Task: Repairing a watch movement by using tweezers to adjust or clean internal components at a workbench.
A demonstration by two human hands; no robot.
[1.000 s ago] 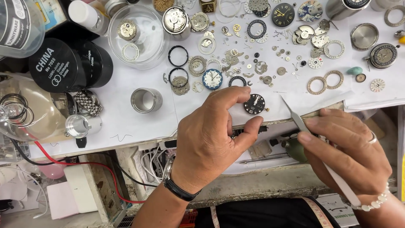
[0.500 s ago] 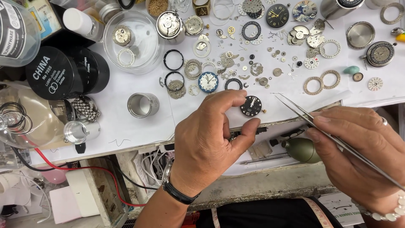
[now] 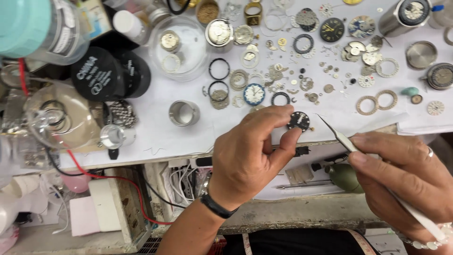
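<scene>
A white sheet (image 3: 155, 132) is covering the bench top, most likely so that tiny pale and dark parts are showing up against it and not rolling off. Along the back and left, bulky things are sitting out of the working space: a clear bottle with a teal cap (image 3: 28, 28), two black round lids (image 3: 106, 75), and a clear glass dish (image 3: 181, 47) that is keeping a small round movement and a ring corralled. A short metal ring holder (image 3: 184, 113) is standing alone near the front edge, within easy reach. Across the middle and right, watch dials, gaskets, gears and screws (image 3: 302, 71) are lying spread in a single layer, apart from one another, seemingly so each can be picked out at a glance. The left hand (image 3: 250, 156) is lifted just over the front edge, with thumb and forefinger closed in a light pinch on the rim of a small black dial (image 3: 298, 121), its face turned up toward the camera so the surface is staying untouched and open to the tool. The right hand (image 3: 401, 179) is curled closed around fine tweezers (image 3: 337, 134), gripping them low like a pen for steadiness; the tips are pointing at the dial and hovering just beside it, not touching. Whether the tips are carrying anything is too small to tell. A green rubber blower (image 3: 344, 177) is lying below the hands.
</scene>
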